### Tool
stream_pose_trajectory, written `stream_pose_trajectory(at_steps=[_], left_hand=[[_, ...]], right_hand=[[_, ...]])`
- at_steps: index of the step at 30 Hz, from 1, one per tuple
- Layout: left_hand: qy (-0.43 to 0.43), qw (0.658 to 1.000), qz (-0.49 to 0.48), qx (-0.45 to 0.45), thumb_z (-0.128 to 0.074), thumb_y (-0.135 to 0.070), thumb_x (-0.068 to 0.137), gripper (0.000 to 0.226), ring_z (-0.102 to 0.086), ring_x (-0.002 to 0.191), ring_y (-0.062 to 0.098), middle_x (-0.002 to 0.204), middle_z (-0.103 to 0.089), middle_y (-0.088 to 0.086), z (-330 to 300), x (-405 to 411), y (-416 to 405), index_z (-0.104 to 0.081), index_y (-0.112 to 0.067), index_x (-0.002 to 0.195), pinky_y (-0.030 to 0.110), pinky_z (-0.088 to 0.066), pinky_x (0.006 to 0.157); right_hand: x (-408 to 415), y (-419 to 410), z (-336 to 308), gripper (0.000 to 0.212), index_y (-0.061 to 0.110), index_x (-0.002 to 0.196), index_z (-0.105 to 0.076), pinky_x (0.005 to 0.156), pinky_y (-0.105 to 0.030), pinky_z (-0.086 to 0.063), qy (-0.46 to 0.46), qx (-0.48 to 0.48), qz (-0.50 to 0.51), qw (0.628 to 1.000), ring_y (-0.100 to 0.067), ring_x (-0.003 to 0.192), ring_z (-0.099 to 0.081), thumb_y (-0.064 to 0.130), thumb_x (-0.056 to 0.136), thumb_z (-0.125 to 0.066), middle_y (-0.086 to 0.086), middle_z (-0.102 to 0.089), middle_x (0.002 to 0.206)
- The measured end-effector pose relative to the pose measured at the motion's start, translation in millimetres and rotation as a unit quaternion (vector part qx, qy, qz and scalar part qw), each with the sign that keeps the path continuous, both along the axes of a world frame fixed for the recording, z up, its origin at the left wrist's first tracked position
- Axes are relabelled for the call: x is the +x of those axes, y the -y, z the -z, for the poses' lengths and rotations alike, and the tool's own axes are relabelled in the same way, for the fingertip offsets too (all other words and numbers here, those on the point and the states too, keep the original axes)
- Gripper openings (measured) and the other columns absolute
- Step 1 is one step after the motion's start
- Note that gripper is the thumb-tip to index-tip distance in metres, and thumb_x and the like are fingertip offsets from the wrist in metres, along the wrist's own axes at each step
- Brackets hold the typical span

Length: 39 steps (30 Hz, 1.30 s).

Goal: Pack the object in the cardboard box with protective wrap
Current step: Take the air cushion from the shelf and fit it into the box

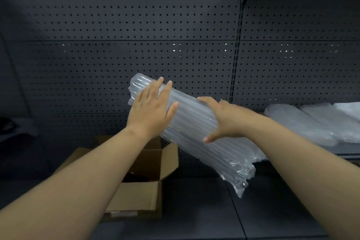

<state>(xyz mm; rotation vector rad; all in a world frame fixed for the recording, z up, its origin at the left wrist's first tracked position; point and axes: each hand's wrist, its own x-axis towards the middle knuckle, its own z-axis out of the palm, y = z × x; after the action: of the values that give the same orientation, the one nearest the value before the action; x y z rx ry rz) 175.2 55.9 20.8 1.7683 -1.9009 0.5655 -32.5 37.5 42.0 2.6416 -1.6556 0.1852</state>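
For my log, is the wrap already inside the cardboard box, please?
No, the left hand and right hand hold the wrap aloft, outside the box.

One camera sits on the person's head. It looks forward and down, along both bare arms. The left hand [151,112], right hand [226,121] and air-cushion wrap [191,122] are close, mid-picture. The cardboard box [136,195] is low left. The pegboard wall [136,15] stands behind, facing the camera.

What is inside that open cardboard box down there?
A dark thing lies low inside the cardboard box, but only a sliver shows. The left forearm and the box's front wall cover the rest, so I cannot tell what it is.
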Motion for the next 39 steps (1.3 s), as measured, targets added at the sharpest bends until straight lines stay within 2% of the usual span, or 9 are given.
stream_pose_trajectory(at_steps=[6,10,14,17,22,26,30,34,39], left_hand=[[0.055,0.996,0.019,0.071,-0.02,-0.048,0.1,0.061,0.001,0.148,0.017,0.162,-0.001,0.003,-2,89,-27,-0.003,-0.023,0.153,0.035,-0.002,0.119],[0.082,0.985,0.047,0.145,-0.029,-0.057,0.096,0.068,-0.011,0.147,0.017,0.16,-0.016,0.0,-4,156,-49,-0.007,-0.026,0.153,0.037,-0.009,0.119],[0.079,0.969,0.049,0.231,-0.048,-0.065,0.085,0.077,-0.039,0.136,0.019,0.151,-0.038,-0.004,-4,206,-65,-0.02,-0.033,0.149,0.039,-0.03,0.11],[0.047,0.96,0.047,0.273,-0.062,-0.063,0.077,0.068,-0.054,0.111,0.016,0.13,-0.056,-0.005,-2,233,-76,-0.041,-0.034,0.134,0.035,-0.043,0.095],[0.065,0.96,0.035,0.269,-0.067,-0.064,0.071,0.063,-0.054,0.093,0.014,0.104,-0.057,-0.009,6,249,-90,-0.047,-0.027,0.117,0.036,-0.046,0.088],[0.072,0.965,0.035,0.251,-0.07,-0.06,0.07,0.065,-0.052,0.095,0.015,0.108,-0.055,-0.006,15,259,-94,-0.046,-0.025,0.12,0.036,-0.046,0.089],[0.064,0.962,0.052,0.261,-0.07,-0.054,0.072,0.061,-0.051,0.098,0.016,0.112,-0.053,-0.003,19,262,-94,-0.048,-0.025,0.121,0.035,-0.048,0.087],[0.062,0.957,0.063,0.277,-0.063,-0.056,0.079,0.06,-0.052,0.097,0.014,0.117,-0.054,-0.005,18,263,-97,-0.041,-0.029,0.129,0.033,-0.048,0.084],[0.087,0.96,0.05,0.261,-0.058,-0.06,0.082,0.062,-0.054,0.098,0.012,0.12,-0.056,-0.007,19,263,-102,-0.038,-0.031,0.133,0.032,-0.048,0.085]], right_hand=[[80,-31,5,0.095,0.048,0.144,0.005,0.072,-0.035,-0.051,-0.059,-0.064,-0.046,0.995,-0.023,0.095,-0.056,0.062,0.078,-0.061,-0.005,-0.043,0.129],[131,-57,12,0.091,0.047,0.145,0.006,0.057,-0.025,-0.037,-0.117,-0.125,-0.069,0.983,-0.016,0.075,-0.044,0.06,0.082,-0.057,-0.003,-0.042,0.125],[167,-78,22,0.088,0.041,0.147,0.01,0.06,-0.025,-0.034,-0.163,-0.197,-0.089,0.963,-0.016,0.084,-0.047,0.057,0.087,-0.052,-0.003,-0.04,0.125],[186,-87,28,0.092,0.036,0.149,0.007,0.065,-0.024,-0.035,-0.159,-0.227,-0.086,0.957,-0.017,0.1,-0.052,0.057,0.085,-0.055,-0.001,-0.041,0.125],[207,-93,34,0.102,0.036,0.15,-0.004,0.087,-0.031,-0.044,-0.108,-0.105,-0.031,0.988,-0.02,0.116,-0.047,0.056,0.073,-0.07,-0.001,-0.047,0.132],[207,-95,33,0.083,0.035,0.143,-0.027,0.078,-0.029,-0.048,-0.099,-0.013,0.005,0.995,-0.017,0.097,-0.05,0.05,0.074,-0.07,-0.001,-0.055,0.119],[201,-94,32,0.059,0.029,0.125,-0.043,0.059,-0.025,-0.041,-0.111,-0.04,0.007,0.993,-0.015,0.083,-0.056,0.048,0.074,-0.066,0.006,-0.058,0.097],[189,-91,30,0.053,0.029,0.12,-0.043,0.061,-0.026,-0.04,-0.138,-0.085,0.022,0.986,-0.015,0.08,-0.053,0.052,0.076,-0.064,0.007,-0.056,0.093],[167,-86,32,0.059,0.033,0.124,-0.042,0.063,-0.027,-0.04,-0.13,-0.08,0.037,0.988,-0.017,0.087,-0.058,0.057,0.075,-0.064,0.005,-0.064,0.103]])
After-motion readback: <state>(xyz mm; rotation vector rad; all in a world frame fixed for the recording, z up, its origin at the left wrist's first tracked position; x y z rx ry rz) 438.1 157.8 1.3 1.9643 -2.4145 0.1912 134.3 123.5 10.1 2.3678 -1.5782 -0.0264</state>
